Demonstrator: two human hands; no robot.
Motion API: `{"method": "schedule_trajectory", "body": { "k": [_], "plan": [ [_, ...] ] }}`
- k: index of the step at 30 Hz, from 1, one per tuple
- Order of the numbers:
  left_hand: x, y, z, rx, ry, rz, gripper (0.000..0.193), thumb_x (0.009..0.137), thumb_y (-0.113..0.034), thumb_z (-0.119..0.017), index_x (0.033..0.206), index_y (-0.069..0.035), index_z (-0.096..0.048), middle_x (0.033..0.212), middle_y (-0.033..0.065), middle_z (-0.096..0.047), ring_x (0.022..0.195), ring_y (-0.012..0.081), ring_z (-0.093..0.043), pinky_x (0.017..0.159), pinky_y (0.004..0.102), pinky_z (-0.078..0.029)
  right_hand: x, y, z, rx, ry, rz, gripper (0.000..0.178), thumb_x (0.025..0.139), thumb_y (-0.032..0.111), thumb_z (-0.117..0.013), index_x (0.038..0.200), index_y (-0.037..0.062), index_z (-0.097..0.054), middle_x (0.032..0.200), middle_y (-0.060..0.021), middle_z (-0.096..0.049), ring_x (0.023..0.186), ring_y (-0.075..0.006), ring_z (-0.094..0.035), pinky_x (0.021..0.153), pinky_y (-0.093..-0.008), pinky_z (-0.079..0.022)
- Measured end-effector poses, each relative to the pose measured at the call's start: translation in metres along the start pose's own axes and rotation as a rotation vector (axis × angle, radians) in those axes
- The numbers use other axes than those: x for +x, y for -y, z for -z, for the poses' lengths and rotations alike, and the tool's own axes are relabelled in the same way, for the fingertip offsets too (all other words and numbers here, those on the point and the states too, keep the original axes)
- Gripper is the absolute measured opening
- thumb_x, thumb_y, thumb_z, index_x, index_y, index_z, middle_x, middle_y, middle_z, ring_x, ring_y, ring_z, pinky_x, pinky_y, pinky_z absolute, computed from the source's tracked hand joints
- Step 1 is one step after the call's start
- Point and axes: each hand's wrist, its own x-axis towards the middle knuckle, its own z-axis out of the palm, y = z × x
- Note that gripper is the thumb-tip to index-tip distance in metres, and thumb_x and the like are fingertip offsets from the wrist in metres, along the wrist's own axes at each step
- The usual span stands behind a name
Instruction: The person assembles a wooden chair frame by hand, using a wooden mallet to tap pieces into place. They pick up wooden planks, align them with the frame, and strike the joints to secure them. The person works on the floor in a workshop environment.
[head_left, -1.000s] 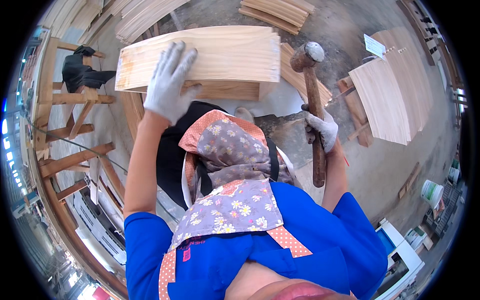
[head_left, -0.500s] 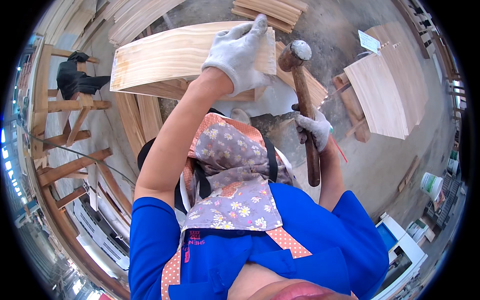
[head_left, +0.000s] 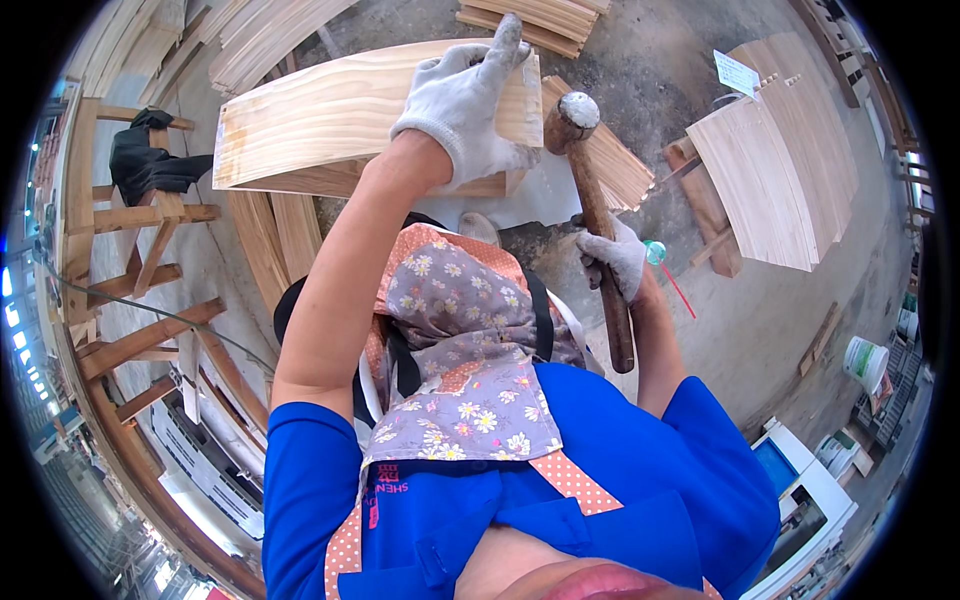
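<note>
My left hand, in a pale work glove, grips the right end of a light wooden box. The palm lies against its upper board and the fingers reach over the far edge. In my gloved right hand is a hammer with a long brown handle, held around the lower half of the shaft. The hammer's thick round head, with a whitish worn face, stands close to the box's right end; whether they touch I cannot tell. Part of the box's inside shows below its upper board, and my left forearm hides some of it.
Stacked curved-looking boards lie to the right with a paper sheet on top. More wooden slats lie at the far side. Wooden frames with a black cloth stand left. A white bucket stands far right.
The hammer and my right hand have shifted slightly left, bringing the hammer head nearer the box's end. My left hand keeps its grip, and a green round thing now shows beside the right wrist.
</note>
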Motion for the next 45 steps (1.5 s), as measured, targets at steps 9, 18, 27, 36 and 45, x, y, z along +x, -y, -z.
{"method": "schedule_trajectory", "body": {
  "k": [9, 18, 27, 36, 45],
  "plan": [
    [0.004, -0.004, -0.002, -0.039, -0.03, -0.04, 0.107, 0.058, -0.028, -0.076, 0.147, -0.006, -0.02, 0.126, 0.0024, -0.06, 0.116, 0.0288, -0.05, 0.101, 0.037, -0.039, 0.0, -0.005, -0.002, -0.064, 0.01, -0.02, 0.038, 0.078, 0.023, -0.07, 0.105, 0.002, -0.054, 0.068, -0.0019, -0.052, 0.05, -0.01, -0.049, 0.044, -0.0247, -0.041],
    [-0.002, -0.005, -0.003, -0.112, -0.034, -0.069, 0.105, 0.061, -0.023, -0.08, 0.147, -0.01, -0.022, 0.123, -0.0003, -0.062, 0.111, 0.0305, -0.052, 0.097, 0.0389, -0.042, -0.002, -0.009, -0.005, -0.108, 0.032, -0.009, 0.036, 0.078, 0.023, -0.07, 0.103, 0.0027, -0.054, 0.068, -0.0025, -0.053, 0.051, -0.0101, -0.05, 0.045, -0.0251, -0.042],
    [-0.025, -0.013, -0.015, -0.181, -0.212, -0.083, 0.077, 0.064, -0.009, -0.078, 0.134, -0.013, -0.048, 0.094, 0.0049, -0.066, 0.087, 0.0273, -0.059, 0.082, 0.0376, -0.047, -0.002, -0.013, -0.009, -0.093, 0.029, -0.016, 0.036, 0.078, 0.023, -0.07, 0.103, 0.0029, -0.054, 0.067, -0.002, -0.053, 0.05, -0.0103, -0.05, 0.044, -0.0255, -0.042],
    [-0.037, -0.022, -0.018, -0.324, -0.338, -0.075, 0.08, 0.067, -0.005, -0.076, 0.139, -0.01, -0.041, 0.1, 0.0065, -0.066, 0.087, 0.0269, -0.061, 0.077, 0.0348, -0.051, -0.001, -0.017, -0.005, -0.111, -0.001, -0.025, 0.035, 0.077, 0.025, -0.07, 0.099, 0.0039, -0.053, 0.067, -0.0028, -0.053, 0.05, -0.0113, -0.051, 0.044, -0.0262, -0.042],
    [-0.026, -0.022, -0.02, -0.186, -0.175, 0.056, 0.113, 0.065, -0.007, -0.077, 0.149, -0.006, -0.002, 0.117, 0.0067, -0.065, 0.111, 0.031, -0.054, 0.091, 0.0364, -0.046, 0.0, -0.022, -0.005, -0.081, 0.015, -0.049, 0.033, 0.078, 0.024, -0.07, 0.097, 0.0042, -0.052, 0.067, -0.0026, -0.053, 0.05, -0.0109, -0.051, 0.045, -0.0259, -0.042]
  ]
}}
